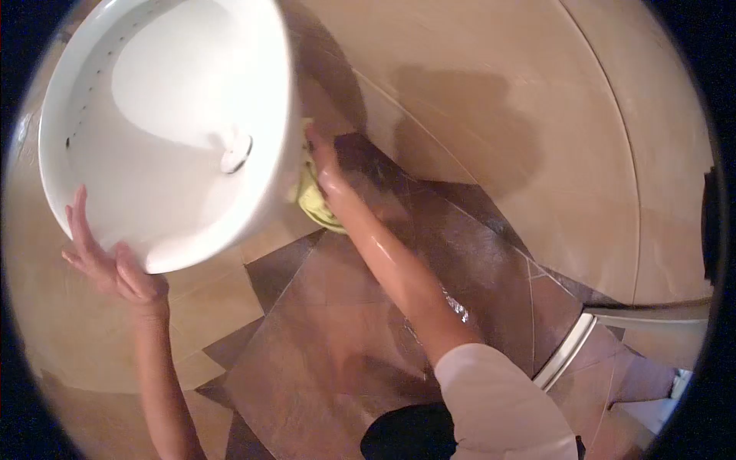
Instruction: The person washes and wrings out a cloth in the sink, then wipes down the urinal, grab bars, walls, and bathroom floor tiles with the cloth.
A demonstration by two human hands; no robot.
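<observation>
Head view shows the right hand (326, 170) with fingers closed around a yellow-green cloth (316, 207) at the side of a white urinal (172, 195). Spread fingers of the left hand (115, 270) touch its rim. Brown tiles (337, 330) and a white strip (567, 351) lie nearby.

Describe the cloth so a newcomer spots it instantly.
Start at the big white ceramic fixture at upper left, its near rim touched by the left hand. Just right of its outer side, the right hand holds a crumpled cloth. Its bright yellow-green stands out from the white fixture and the brown and tan tiles.
</observation>
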